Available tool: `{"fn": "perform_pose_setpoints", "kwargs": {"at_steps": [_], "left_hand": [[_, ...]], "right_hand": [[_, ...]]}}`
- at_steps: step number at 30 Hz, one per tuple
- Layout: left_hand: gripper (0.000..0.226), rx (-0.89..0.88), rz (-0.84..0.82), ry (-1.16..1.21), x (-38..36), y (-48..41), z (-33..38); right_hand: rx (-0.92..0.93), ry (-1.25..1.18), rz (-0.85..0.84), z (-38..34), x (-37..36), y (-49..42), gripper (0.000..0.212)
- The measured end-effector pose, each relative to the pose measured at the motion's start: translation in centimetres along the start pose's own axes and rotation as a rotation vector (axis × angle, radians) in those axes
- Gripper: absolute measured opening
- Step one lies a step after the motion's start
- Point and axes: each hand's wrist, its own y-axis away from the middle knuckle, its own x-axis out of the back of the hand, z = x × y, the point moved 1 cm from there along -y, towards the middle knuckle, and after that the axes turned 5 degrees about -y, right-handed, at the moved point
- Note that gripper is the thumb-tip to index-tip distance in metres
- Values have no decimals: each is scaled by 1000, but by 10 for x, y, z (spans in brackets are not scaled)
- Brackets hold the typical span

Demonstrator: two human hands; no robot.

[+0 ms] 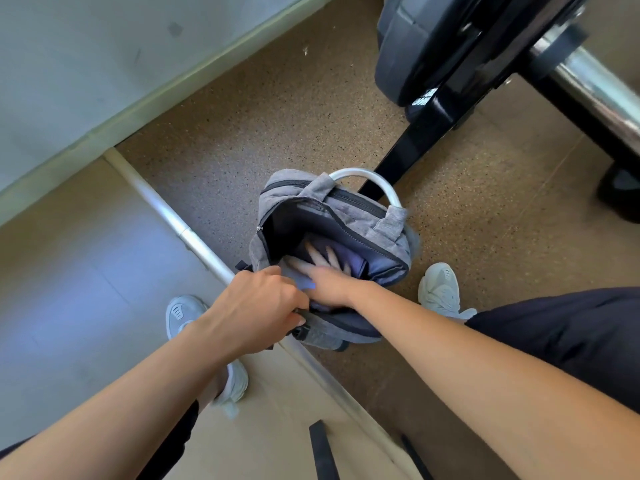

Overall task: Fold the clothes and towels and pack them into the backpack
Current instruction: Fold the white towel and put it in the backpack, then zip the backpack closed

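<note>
Now left hand [259, 306] grip curled on backpack [363, 220] rim; right hand [325, 275] spread flat, pressing navy cloth [354, 262] inside.

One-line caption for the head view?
Left hand grips the grey backpack while the right hand presses dark cloth down inside it.

Open grey backpack [363, 216], navy clothes [349, 258] inside

Barbell [588, 84], weight plates [415, 46], speckled floor [277, 133]
</note>
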Motion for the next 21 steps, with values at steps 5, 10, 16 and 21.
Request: {"fn": "perform_pose_setpoints", "kwargs": {"at_steps": [5,10,16,21], "left_hand": [[33,49,28,17,-2,1,-3],[42,87,-72,45,7,-1,-2],[45,185,-99,78,14,-7,-3],[21,354,28,229,9,-10,3]], "right_hand": [[120,-276,266,11,16,76,47],[186,-138,790,14,49,151,19],[-29,-78,707,35,106,156,75],[100,-267,575,26,105,134,64]]}}
